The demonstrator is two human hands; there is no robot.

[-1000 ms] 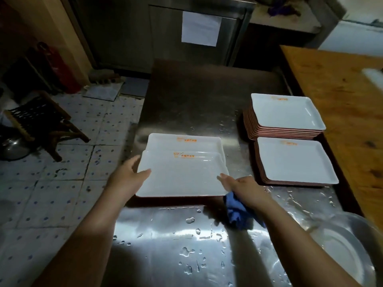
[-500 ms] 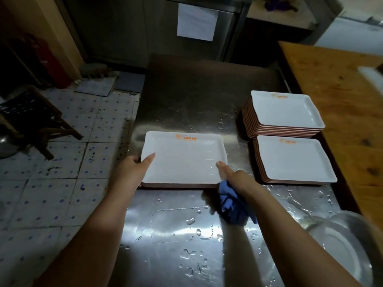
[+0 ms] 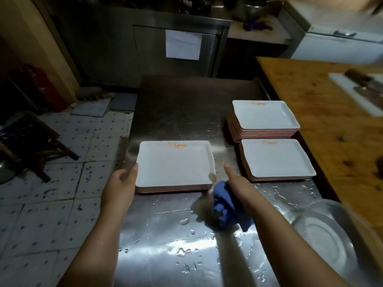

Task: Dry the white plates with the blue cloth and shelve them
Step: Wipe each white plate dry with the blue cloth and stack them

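Note:
A short stack of white rectangular plates (image 3: 175, 164) with orange print lies on the wet steel table (image 3: 186, 104). My left hand (image 3: 121, 183) is at the stack's left edge, fingers straight, touching the rim. My right hand (image 3: 236, 183) is just right of the stack, index finger pointing forward, with the blue cloth (image 3: 224, 208) bunched under the palm and held by the lower fingers. Two more stacks of white plates stand to the right: a tall one (image 3: 263, 116) at the back and a lower one (image 3: 276, 158) in front.
A wooden counter (image 3: 323, 112) with a cutting board and knife (image 3: 364, 88) runs along the right. A steel basin (image 3: 331, 241) sits at the table's front right corner. Water drops cover the near table. Tiled floor and a dark crate (image 3: 22, 133) lie to the left.
The plate I held above the stack has been set down onto it. Both hands have let go and drawn slightly back to the stack's sides.

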